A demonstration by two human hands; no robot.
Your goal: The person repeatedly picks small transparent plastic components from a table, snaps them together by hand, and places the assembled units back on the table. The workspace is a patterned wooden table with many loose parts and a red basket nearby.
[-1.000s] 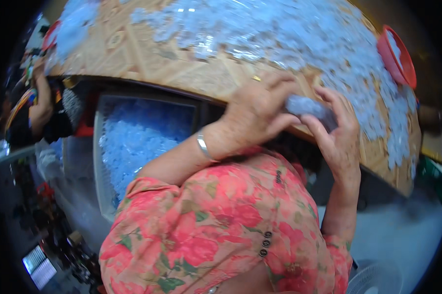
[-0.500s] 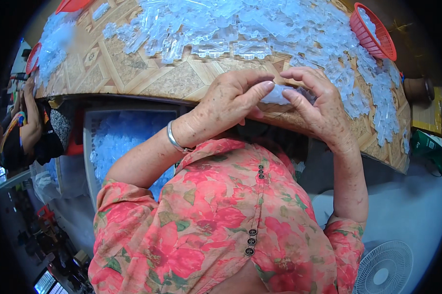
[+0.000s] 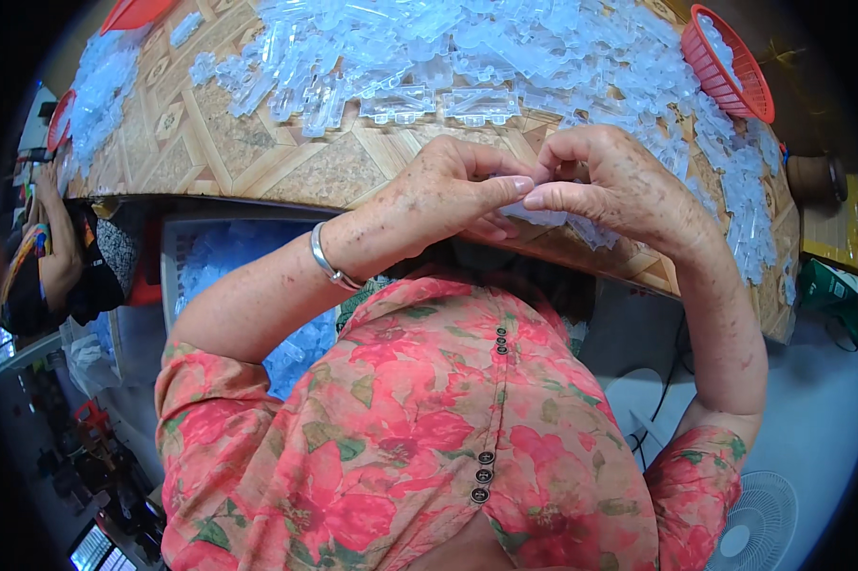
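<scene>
Both hands meet above the near edge of the patterned table (image 3: 291,157). My left hand (image 3: 443,190), with a silver bracelet at its wrist, pinches a small clear plastic piece (image 3: 541,215) between thumb and fingers. From the other side, my right hand (image 3: 619,186) grips the same piece with thumb and bent forefinger. Fingers cover most of the piece, so its full shape is hidden. Beyond the hands lies a broad heap of clear plastic pieces (image 3: 429,48). Two flat, frame-like clear pieces, a left one (image 3: 398,105) and a right one (image 3: 480,106), lie along its near side.
A red basket (image 3: 729,67) holding clear pieces tilts at the far right. Under the table at left sits a pale crate (image 3: 169,262) of similar pieces. Another person's arm (image 3: 58,224) shows at far left. A white fan (image 3: 757,519) stands at lower right.
My hands have come closer together, and my right fingers have closed on the clear piece. My right forearm has swung outward to the right.
</scene>
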